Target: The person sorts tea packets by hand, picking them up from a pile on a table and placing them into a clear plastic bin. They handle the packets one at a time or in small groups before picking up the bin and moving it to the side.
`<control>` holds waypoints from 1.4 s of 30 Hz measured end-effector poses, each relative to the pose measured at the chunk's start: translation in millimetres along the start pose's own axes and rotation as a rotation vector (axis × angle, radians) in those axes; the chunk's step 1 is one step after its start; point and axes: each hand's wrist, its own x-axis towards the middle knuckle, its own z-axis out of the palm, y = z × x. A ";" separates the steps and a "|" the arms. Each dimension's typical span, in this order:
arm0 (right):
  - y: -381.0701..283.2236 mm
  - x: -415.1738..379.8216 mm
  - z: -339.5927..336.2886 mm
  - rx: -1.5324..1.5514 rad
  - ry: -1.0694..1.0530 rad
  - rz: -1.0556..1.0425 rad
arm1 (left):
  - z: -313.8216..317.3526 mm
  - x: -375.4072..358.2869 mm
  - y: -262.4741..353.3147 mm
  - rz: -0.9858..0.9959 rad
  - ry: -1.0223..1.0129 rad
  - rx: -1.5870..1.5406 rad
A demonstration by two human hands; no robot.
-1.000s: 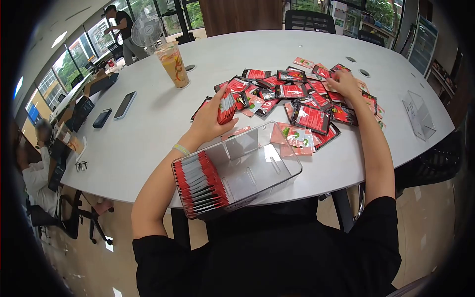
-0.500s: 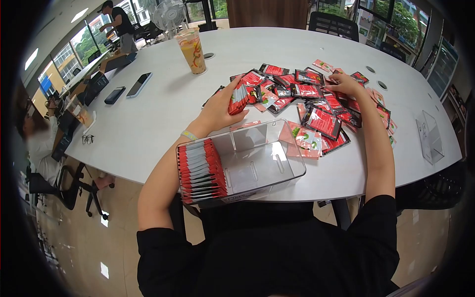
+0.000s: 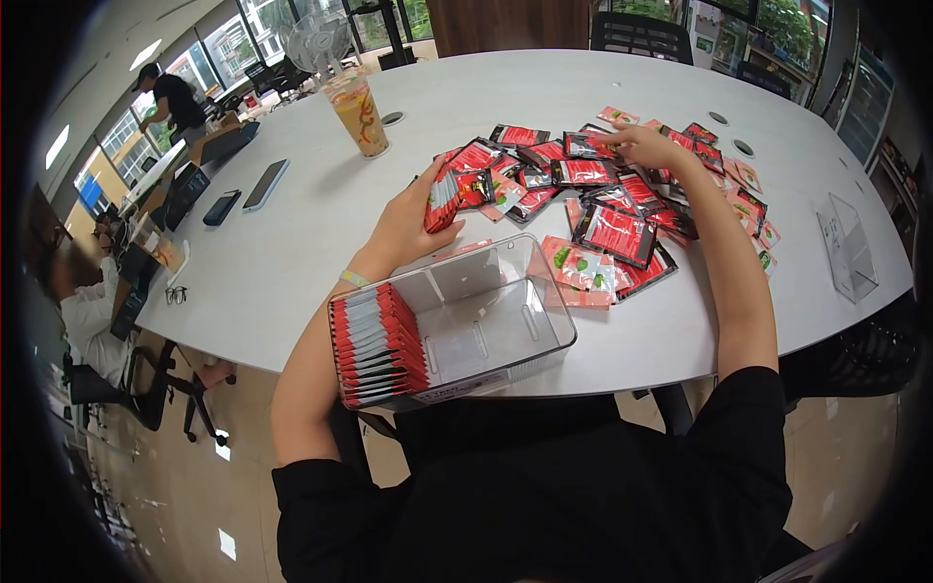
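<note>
My left hand (image 3: 400, 231) is closed around a small stack of red sachets (image 3: 443, 202), held on edge beyond the clear plastic box (image 3: 478, 335). A tight row of similar sachets (image 3: 381, 345) stands upright in the box's left end, and the rest of its bottom is bare. At the far side of a loose pile of red-and-black sachets (image 3: 614, 233), my right hand (image 3: 653, 149) pinches the edge of one red-and-black sachet (image 3: 587, 146). Pink sachets with green print (image 3: 581, 264) lie among the pile, close to the box's right corner.
A plastic cup with an orange drink (image 3: 360, 121) stands beyond the pile. To the left lie a phone (image 3: 265, 185), a dark case (image 3: 223, 208) and glasses (image 3: 176, 295). A clear acrylic holder (image 3: 851, 248) is at the right. Two other people are at the left.
My right hand has shifted left and farther away over the pile, to a sachet at its back. My left hand still holds the stack. The whole view has shifted slightly.
</note>
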 end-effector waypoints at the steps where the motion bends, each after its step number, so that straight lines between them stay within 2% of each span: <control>1: -10.1 2.2 1.0 0.003 0.005 0.003 | 1.0 -0.2 -1.5 0.005 -0.004 0.002; 4: -24.3 2.2 -1.1 -0.130 -0.076 0.058 | 1.9 -0.2 -3.4 0.057 0.027 0.018; 6: -29.9 1.0 -4.9 -0.345 -0.169 0.291 | 1.6 -0.3 -3.2 0.048 0.027 0.017; 7: -32.6 -3.4 -5.9 -0.346 -0.169 0.292 | 1.5 -0.5 -2.7 0.049 0.027 0.016; 9: -37.6 -14.1 -8.8 -0.615 -0.137 0.523 | 1.1 -0.5 -2.2 0.038 0.022 0.014; 13: -45.5 -7.4 -12.4 -0.656 -0.218 0.539 | 1.5 -1.1 -4.3 0.043 0.030 0.006; 15: -44.5 4.7 -1.8 -0.297 -0.083 0.165 | 1.6 -1.7 -4.7 0.020 0.021 0.007; 17: -69.9 7.3 23.8 -0.277 0.071 0.055 | 1.0 -2.1 -3.1 0.007 0.016 0.008; 18: -86.6 6.7 30.7 -0.278 0.070 0.053 | 0.6 -2.1 -2.6 -0.003 0.012 0.011; 20: -114.3 4.2 37.0 -0.252 -0.107 0.020 | 0.2 -2.6 -2.6 0.006 0.008 0.013; 24: -108.9 1.4 41.3 -0.325 -0.131 0.040 | 3.7 -4.6 -10.8 0.051 0.080 -0.016; 26: -109.7 -0.2 28.6 -0.458 -0.197 0.292 | 4.4 -4.0 -14.3 -0.015 0.100 -0.077; 30: -116.6 -2.9 20.5 -0.650 -0.234 0.437 | 8.4 -1.3 -25.5 -0.094 0.218 -0.251; 32: -122.9 -1.1 23.2 -0.648 -0.234 0.395 | 11.2 1.1 -33.1 -0.141 0.270 -0.380; 33: -127.9 0.0 27.1 -0.575 -0.160 0.267 | 12.4 2.4 -37.1 -0.180 0.311 -0.506; 34: -140.4 1.0 29.8 -0.497 -0.085 0.141 | 13.4 4.2 -42.0 -0.183 0.310 -0.506; 36: -163.9 11.5 37.1 -0.420 -0.153 0.126 | 13.2 5.9 -50.3 -0.268 0.419 -0.714; 38: -179.7 21.9 52.6 -0.255 -0.107 -0.038 | 8.1 6.2 -50.5 -0.312 0.412 -0.757; 40: -187.0 35.0 73.0 -0.276 -0.105 -0.067 | 8.2 8.4 -55.9 -0.395 0.433 -0.895; 42: -186.9 39.6 81.0 -0.306 -0.103 -0.095 | 8.2 8.6 -56.2 -0.396 0.422 -0.889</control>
